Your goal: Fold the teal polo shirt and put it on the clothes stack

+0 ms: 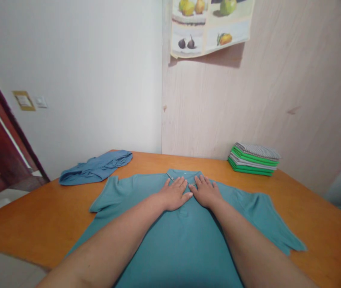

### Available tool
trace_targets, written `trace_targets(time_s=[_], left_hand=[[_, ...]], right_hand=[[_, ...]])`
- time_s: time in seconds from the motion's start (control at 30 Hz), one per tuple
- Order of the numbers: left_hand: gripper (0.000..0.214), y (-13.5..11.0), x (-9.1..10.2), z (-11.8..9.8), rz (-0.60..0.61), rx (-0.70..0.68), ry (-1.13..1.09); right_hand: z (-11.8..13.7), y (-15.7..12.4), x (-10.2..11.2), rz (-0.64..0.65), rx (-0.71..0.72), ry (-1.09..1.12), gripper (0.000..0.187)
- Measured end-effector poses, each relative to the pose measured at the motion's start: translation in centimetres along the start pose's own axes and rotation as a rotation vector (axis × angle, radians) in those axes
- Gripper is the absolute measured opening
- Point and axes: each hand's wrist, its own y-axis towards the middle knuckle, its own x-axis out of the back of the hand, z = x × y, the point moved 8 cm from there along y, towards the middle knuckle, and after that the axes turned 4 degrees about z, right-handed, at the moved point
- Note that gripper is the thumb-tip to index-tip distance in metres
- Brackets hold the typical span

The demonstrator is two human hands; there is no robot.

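Note:
A teal short-sleeved polo shirt (pixel 188 232) lies spread front side up on the table, its collar at the far end and its sleeves out to both sides. My left hand (pixel 175 195) rests flat on the shirt just below the left side of the collar, fingers stretched out. Beside it, my right hand (pixel 206 191) presses flat near the collar's right side, fingers also extended. The two thumbs point toward each other over the button placket. My forearms cover parts of the shirt's body, and its lower hem is out of view.
The orange wooden table (pixel 158 159) meets the wall at the back. A crumpled blue garment (pixel 97 168) lies at the back left. At the back right sits a stack of folded green and striped grey clothes (pixel 253 160). A fruit poster (pixel 211 28) hangs above.

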Motion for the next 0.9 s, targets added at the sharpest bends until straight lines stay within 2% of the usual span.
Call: trace_targets(time_s=[0.3, 0.47, 0.9], left_hand=[[0.092, -2.3, 0.8, 0.5, -0.025, 0.121, -0.010], [0.090, -3.5, 0.4, 1.0, -0.011, 0.149, -0.005], [0.092, -3.9, 0.4, 0.9, -0.050, 0.147, -0.021]], right_hand=[[0.2, 0.0, 0.3, -0.007, 0.000, 0.024, 0.079], [0.1, 0.1, 0.2, -0.008, -0.006, 0.027, 0.079], [-0.1, 0.3, 0.1, -0.021, 0.000, 0.013, 0.079]])
